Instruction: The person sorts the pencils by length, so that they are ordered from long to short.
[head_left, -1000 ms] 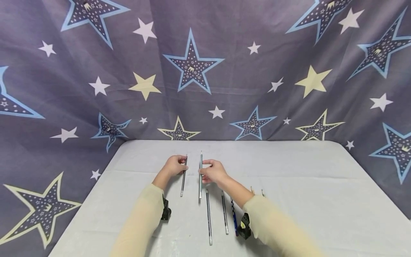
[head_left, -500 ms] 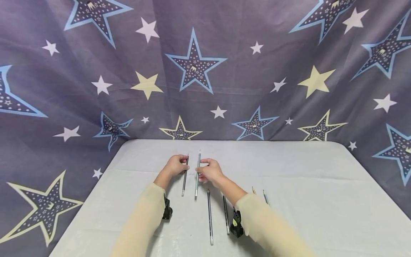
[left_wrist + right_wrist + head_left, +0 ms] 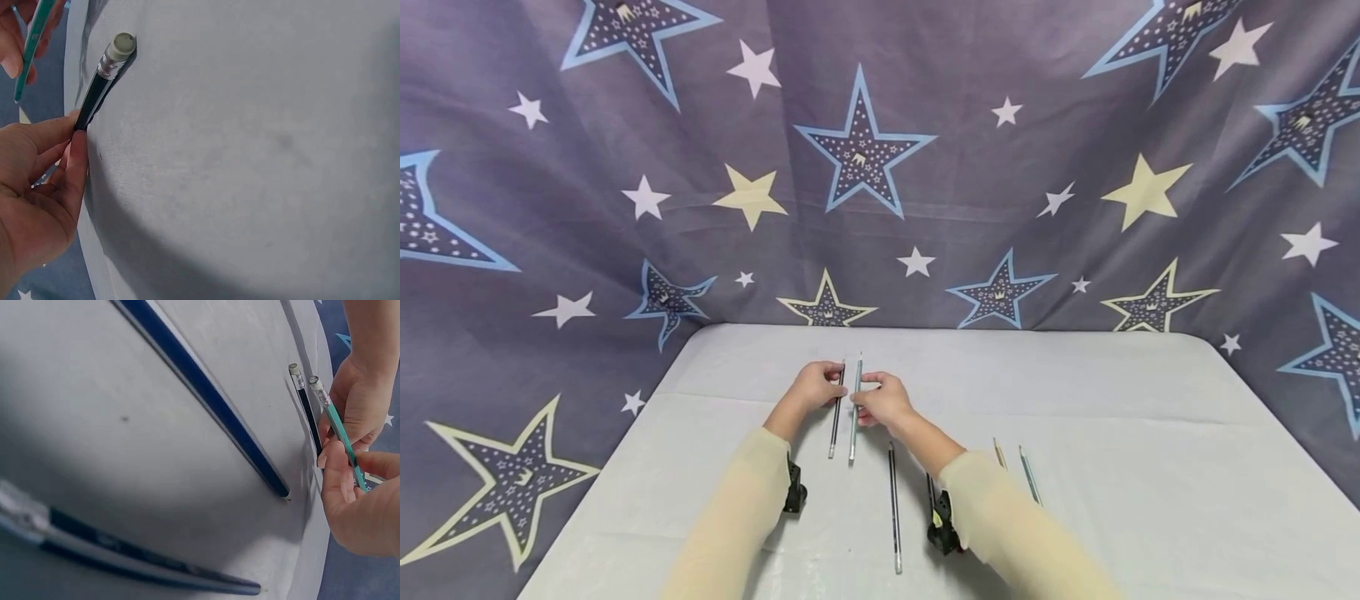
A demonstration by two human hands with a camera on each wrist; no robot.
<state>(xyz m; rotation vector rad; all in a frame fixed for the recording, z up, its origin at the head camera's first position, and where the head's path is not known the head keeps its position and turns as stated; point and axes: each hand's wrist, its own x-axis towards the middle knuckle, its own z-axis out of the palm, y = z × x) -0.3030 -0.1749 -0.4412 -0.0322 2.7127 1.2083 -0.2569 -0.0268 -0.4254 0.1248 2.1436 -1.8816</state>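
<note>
My left hand (image 3: 815,387) pinches a dark pencil (image 3: 836,417) between thumb and fingers near the far middle of the table. Its pale eraser end points back toward me, plain in the left wrist view. Just to the right, my right hand (image 3: 883,400) pinches a teal pencil (image 3: 854,429), eraser end also toward me. The two pencils stand nearly side by side with a narrow gap between them. In the right wrist view the teal pencil (image 3: 338,425) is held higher than the dark pencil (image 3: 307,412).
A dark blue pencil (image 3: 894,508) lies nearest the hands. Another dark pencil (image 3: 931,492) is partly hidden by the right wrist camera (image 3: 943,525). Beyond the right sleeve lie a yellowish pencil (image 3: 999,452) and a teal-green pencil (image 3: 1030,475). A star-patterned curtain (image 3: 970,208) hangs behind the table.
My right hand has moved left with the teal pencil, bringing it close beside the dark one. The left hand keeps its pinch and has barely shifted.
</note>
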